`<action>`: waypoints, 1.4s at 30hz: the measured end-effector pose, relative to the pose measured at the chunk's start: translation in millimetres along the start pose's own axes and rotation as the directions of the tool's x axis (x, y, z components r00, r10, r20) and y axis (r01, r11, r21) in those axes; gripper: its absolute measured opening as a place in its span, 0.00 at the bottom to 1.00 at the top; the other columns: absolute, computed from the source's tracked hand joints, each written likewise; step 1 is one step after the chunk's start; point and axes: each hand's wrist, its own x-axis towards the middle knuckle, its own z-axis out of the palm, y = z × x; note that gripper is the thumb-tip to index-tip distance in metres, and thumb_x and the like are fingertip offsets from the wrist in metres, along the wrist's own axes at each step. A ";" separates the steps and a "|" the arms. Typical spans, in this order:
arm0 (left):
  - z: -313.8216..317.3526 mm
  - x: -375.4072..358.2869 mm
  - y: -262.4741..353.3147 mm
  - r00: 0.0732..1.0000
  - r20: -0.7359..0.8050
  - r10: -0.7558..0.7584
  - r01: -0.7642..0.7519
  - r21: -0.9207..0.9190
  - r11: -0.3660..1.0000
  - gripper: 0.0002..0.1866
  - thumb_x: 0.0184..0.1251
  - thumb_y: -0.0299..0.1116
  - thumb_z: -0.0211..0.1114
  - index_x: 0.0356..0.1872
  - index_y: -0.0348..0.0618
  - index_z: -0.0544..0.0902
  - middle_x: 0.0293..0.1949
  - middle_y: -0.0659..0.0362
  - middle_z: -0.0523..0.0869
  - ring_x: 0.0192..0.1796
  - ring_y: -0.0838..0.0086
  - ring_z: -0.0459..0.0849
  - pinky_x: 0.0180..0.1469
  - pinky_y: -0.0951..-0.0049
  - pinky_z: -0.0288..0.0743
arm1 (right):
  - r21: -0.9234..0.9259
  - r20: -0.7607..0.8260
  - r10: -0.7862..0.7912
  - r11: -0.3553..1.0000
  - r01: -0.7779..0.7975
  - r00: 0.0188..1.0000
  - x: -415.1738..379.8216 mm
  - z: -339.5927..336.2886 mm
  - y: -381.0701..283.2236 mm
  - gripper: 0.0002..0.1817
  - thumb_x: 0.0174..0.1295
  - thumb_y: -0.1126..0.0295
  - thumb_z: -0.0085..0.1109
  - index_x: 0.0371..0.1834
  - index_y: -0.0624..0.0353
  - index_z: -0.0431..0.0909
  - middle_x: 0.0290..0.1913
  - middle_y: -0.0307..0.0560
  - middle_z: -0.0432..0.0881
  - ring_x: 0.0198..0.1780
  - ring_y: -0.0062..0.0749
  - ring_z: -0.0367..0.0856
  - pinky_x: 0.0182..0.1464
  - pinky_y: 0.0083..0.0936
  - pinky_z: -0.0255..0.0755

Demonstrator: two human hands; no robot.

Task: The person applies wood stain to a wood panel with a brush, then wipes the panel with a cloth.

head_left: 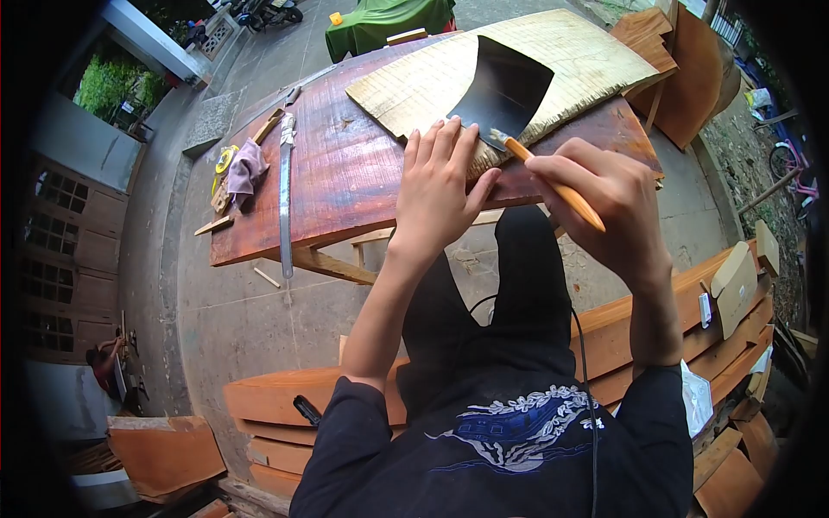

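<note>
A black, curved-edged sheet (509,82) lies on a pale wooden board (414,95) with a rough front edge. My left hand (439,177) lies with fingers stretched out over the board's near edge, fingertips at the lower left edge of the sheet, thumb apart. In my right hand (600,190) is a slim tool with an orange wooden handle (580,207). Its light tip points left, at the sheet's lower corner close to my left fingers; its exact kind is too small to tell.
The board rests on a reddish wooden table (337,173). On its left are a long saw blade (286,190), a purple cloth (248,166) and a yellow tape measure (226,159). Curved wooden planks (285,393) are behind me. Another person (105,367) is far left.
</note>
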 end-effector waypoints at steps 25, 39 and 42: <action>7.6 0.3 4.1 0.999 -0.033 -0.026 0.028 0.061 0.998 0.33 0.73 0.48 0.72 0.74 0.43 0.79 0.74 0.48 0.79 0.80 0.53 0.73 0.85 0.44 0.59 | -0.491 -0.053 0.741 0.564 -0.664 0.669 75.6 140.2 -143.0 0.59 0.72 0.25 0.44 0.91 0.63 0.52 0.92 0.63 0.47 0.92 0.64 0.40 0.86 0.73 0.36; 7.0 1.6 2.8 1.000 0.008 0.008 -0.009 0.083 0.997 0.34 0.75 0.52 0.69 0.74 0.40 0.77 0.74 0.44 0.78 0.79 0.48 0.71 0.84 0.42 0.56 | -0.206 0.379 0.066 0.978 0.015 0.923 104.6 122.8 -146.8 0.30 0.63 0.45 0.55 0.59 0.56 0.68 0.64 0.52 0.68 0.65 0.50 0.67 0.64 0.51 0.61; 11.2 0.8 -1.3 1.000 -0.018 0.019 -0.018 0.060 0.998 0.34 0.76 0.53 0.68 0.74 0.42 0.78 0.74 0.45 0.78 0.79 0.48 0.71 0.84 0.43 0.57 | -0.048 0.399 -0.110 0.989 0.141 0.910 105.0 101.4 -139.7 0.22 0.61 0.52 0.59 0.50 0.56 0.74 0.56 0.51 0.74 0.58 0.47 0.74 0.57 0.47 0.68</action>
